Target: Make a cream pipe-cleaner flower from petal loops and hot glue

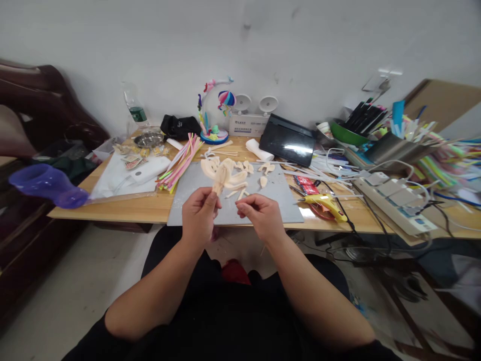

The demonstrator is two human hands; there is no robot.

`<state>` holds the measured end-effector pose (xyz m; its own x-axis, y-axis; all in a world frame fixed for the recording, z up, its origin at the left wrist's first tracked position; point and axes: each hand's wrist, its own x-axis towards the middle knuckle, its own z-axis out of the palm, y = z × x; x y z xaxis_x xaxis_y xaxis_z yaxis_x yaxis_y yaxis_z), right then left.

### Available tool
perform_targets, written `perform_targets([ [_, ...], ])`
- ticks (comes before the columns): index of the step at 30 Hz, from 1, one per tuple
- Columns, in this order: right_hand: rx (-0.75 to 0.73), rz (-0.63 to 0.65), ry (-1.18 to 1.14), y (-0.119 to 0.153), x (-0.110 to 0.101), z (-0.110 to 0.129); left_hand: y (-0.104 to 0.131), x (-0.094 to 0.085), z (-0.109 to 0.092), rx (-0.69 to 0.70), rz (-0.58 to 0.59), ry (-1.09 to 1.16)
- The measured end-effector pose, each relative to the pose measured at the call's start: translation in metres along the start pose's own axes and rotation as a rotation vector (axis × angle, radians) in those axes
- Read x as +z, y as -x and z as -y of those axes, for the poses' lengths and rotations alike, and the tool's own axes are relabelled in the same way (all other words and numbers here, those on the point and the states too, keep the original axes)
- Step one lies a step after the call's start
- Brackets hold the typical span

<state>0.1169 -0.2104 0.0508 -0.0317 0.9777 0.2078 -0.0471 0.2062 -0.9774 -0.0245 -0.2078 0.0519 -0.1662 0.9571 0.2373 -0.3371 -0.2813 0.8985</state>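
My left hand (199, 214) is closed round the stem end of a cream craft flower (222, 174) with curled, petal-like loops spreading from its top. My right hand (259, 213) is a little to the right, thumb and forefinger pinched together. Whatever sits between those fingertips is too small to make out. Both hands are over the front edge of a grey mat (188, 190). Beyond them on the mat lie loose cream petal pieces (263, 181) and short cream strips (242, 193).
A yellow glue gun (325, 204) and a power strip (398, 203) with cables are at the right. Pink and yellow chenille stems (184, 160) lie left of the mat. Behind stand a black tray-like object (288, 139) and a colourful craft ornament (214, 134).
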Motion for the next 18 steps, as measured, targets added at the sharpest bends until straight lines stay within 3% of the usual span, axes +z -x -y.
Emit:
perform_targets([
  [6, -0.001, -0.045, 0.034, 0.008, 0.004, 0.004, 0.002, -0.003, 0.004, 0.1, -0.049, -0.251],
  [13, -0.005, -0.151, -0.291, -0.002, 0.038, 0.009, 0.009, -0.001, -0.003, 0.315, -0.035, -0.657],
  [18, 0.076, -0.247, -0.434, -0.007, 0.054, 0.011, 0.012, -0.002, -0.004, 0.469, -0.018, -0.779],
])
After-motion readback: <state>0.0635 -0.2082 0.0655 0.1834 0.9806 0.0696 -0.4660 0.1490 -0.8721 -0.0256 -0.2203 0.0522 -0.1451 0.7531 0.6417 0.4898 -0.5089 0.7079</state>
